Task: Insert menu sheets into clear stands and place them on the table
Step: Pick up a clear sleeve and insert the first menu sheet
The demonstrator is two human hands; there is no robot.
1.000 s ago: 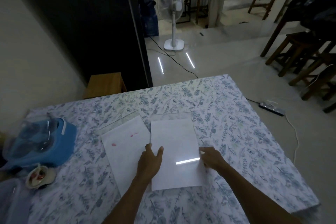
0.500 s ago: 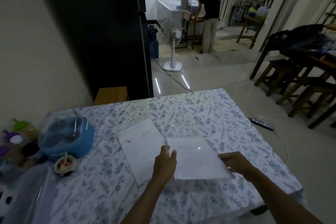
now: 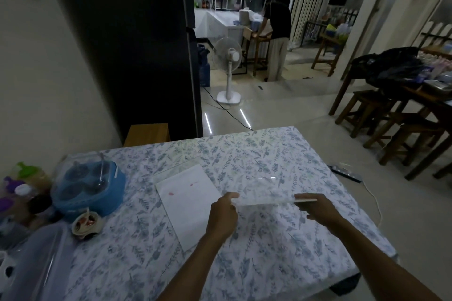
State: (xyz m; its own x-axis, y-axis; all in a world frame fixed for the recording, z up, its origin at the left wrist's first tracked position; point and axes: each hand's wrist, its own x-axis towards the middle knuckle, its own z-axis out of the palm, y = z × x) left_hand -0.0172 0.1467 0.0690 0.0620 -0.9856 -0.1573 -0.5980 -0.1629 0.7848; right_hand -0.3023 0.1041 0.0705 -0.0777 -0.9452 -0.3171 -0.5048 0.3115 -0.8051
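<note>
Above the floral tablecloth I hold a clear stand with a white menu sheet in it, lifted and seen almost edge-on. My left hand grips its left end and my right hand grips its right end. A second white sheet in a clear stand lies flat on the table just left of my left hand, with small pink marks near its top.
A blue container with a clear lid and a small cup stand at the table's left, with bottles beside them. A floor fan, wooden stools and a person at a far counter are beyond.
The right-hand stand lay flat on the table under both hands; both hands have lifted it off the cloth and tilted it nearly edge-on. The camera has tipped upward.
</note>
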